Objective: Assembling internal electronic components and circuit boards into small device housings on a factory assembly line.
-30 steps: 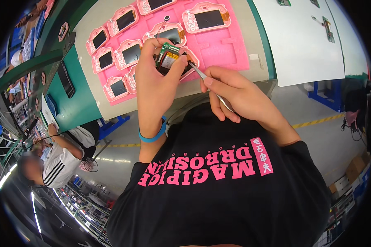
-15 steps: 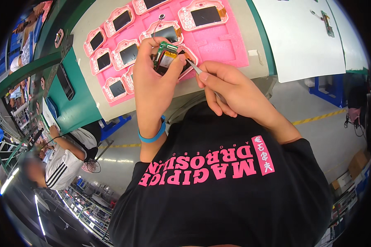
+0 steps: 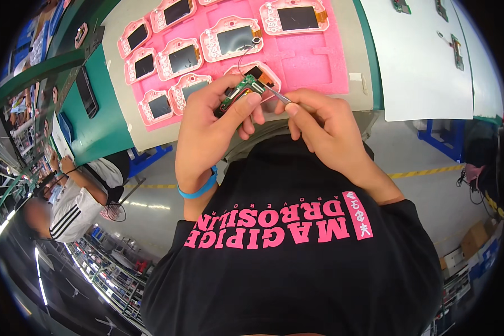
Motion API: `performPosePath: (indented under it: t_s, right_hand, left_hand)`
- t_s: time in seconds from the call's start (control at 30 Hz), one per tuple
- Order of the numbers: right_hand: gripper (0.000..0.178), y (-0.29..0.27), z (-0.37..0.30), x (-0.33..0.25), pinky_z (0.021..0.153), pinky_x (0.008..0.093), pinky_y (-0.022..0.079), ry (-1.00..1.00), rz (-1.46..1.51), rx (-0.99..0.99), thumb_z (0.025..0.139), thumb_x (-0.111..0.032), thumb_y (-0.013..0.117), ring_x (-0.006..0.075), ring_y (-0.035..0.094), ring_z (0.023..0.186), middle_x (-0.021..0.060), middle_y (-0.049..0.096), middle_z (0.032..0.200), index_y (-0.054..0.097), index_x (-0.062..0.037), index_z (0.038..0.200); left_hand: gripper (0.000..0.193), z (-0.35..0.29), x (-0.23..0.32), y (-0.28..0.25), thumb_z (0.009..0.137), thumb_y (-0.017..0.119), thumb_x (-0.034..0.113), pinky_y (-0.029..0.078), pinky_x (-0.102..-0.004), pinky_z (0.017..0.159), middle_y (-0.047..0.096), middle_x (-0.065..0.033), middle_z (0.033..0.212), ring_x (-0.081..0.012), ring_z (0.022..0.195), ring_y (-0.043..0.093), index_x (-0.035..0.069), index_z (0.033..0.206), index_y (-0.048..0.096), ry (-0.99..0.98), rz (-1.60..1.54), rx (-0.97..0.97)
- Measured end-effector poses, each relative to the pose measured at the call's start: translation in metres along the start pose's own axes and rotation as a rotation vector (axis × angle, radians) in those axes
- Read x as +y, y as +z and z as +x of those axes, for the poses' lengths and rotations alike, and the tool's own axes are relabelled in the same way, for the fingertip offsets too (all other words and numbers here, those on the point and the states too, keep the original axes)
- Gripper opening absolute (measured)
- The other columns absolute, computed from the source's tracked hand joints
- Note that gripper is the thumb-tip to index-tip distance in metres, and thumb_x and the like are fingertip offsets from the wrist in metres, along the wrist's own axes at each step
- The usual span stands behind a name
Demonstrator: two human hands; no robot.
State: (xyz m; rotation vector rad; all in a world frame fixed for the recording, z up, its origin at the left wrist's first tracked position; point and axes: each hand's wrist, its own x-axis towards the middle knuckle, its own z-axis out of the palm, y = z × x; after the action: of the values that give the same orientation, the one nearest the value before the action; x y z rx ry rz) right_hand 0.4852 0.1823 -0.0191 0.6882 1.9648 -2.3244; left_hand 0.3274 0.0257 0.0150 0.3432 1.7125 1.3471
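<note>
My left hand (image 3: 210, 123) is closed around a green circuit board (image 3: 245, 89), pinching it between thumb and fingers. The board is tilted, and thin wires run from it up to a small round black part (image 3: 256, 40) lying over a pink shell (image 3: 229, 42). In my right hand (image 3: 327, 126) is a pair of metal tweezers (image 3: 280, 96), their tips close to the board's right end. Partly hidden behind the board, another pink shell (image 3: 271, 75) shows a dark screen and an orange ribbon cable.
Several pink shells with dark screens lie in a pink foam tray (image 3: 305, 64). On the right, a white sheet (image 3: 420, 84) carries several small circuit boards (image 3: 457, 53). A dark phone (image 3: 87, 92) lies on the green surface at left. A person in a white shirt (image 3: 81, 201) sits further left.
The board has turned in my left hand, from its battery face showing to a steeper tilt. Both hands sit slightly lower, and the tray appears shifted up and right in view.
</note>
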Motion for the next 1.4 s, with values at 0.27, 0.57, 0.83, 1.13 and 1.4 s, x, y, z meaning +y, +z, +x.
performPosePath:
  t_s: [0.27, 0.57, 0.83, 1.13, 1.4]
  right_hand:
    - [0.018, 0.002, -0.001, 0.008, 0.053, 0.0251, 0.036, -0.213, -0.258, 0.134, 0.104, -0.003, 0.063, 0.01, 0.046, 0.056, 0.001, 0.06, 0.068, 0.078, 0.0003, 0.114]
    - [0.017, -0.003, -0.004, 0.005, 0.053, 0.0296, 0.041, -0.168, -0.242, 0.09, 0.098, 0.001, 0.068, 0.0156, 0.051, 0.056, 0.0072, 0.071, 0.076, 0.077, 0.0039, 0.112]
    - [0.018, -0.002, -0.006, 0.009, 0.054, 0.0249, 0.037, -0.282, -0.266, 0.111, 0.101, 0.001, 0.065, 0.0099, 0.046, 0.055, 0.0014, 0.06, 0.065, 0.079, 0.0022, 0.112]
    - [0.02, -0.027, -0.027, -0.015, 0.057, 0.0216, 0.037, -0.064, -0.162, 0.053, 0.104, -0.002, 0.059, 0.0075, 0.05, 0.061, 0.0006, 0.065, 0.072, 0.075, 0.0004, 0.115]
    - [0.031, -0.03, 0.001, -0.01, 0.084, 0.0297, 0.053, -0.628, -0.532, 0.161, 0.088, 0.006, 0.07, 0.0203, 0.066, 0.094, 0.0088, 0.075, 0.117, 0.076, 0.0001, 0.118]
  left_hand:
    - [0.022, 0.002, 0.001, 0.002, 0.105, 0.064, 0.008, 0.046, -0.0219, 0.055, 0.07, -0.0079, 0.08, -0.0112, 0.063, 0.058, -0.005, 0.122, 0.068, -0.002, 0.018, -0.012]
    - [0.019, 0.002, 0.001, 0.004, 0.105, 0.065, 0.01, 0.044, -0.0206, 0.053, 0.068, -0.0057, 0.078, -0.0095, 0.061, 0.055, -0.004, 0.118, 0.069, 0.014, 0.041, -0.003]
    - [0.019, 0.003, 0.001, 0.009, 0.103, 0.07, 0.015, 0.043, -0.0192, 0.051, 0.068, -0.0028, 0.074, -0.0072, 0.06, 0.056, -0.001, 0.111, 0.073, -0.015, 0.06, 0.024]
    - [0.026, 0.012, 0.023, 0.028, 0.107, 0.064, 0.017, 0.047, -0.021, 0.05, 0.073, -0.0103, 0.079, -0.012, 0.059, 0.06, -0.005, 0.121, 0.07, -0.011, 0.178, -0.026]
    - [0.061, 0.021, 0.025, 0.011, 0.116, 0.046, 0.046, 0.054, -0.0237, 0.049, 0.077, -0.0166, 0.089, -0.0196, 0.066, 0.071, -0.008, 0.134, 0.066, -0.072, 0.004, -0.22]
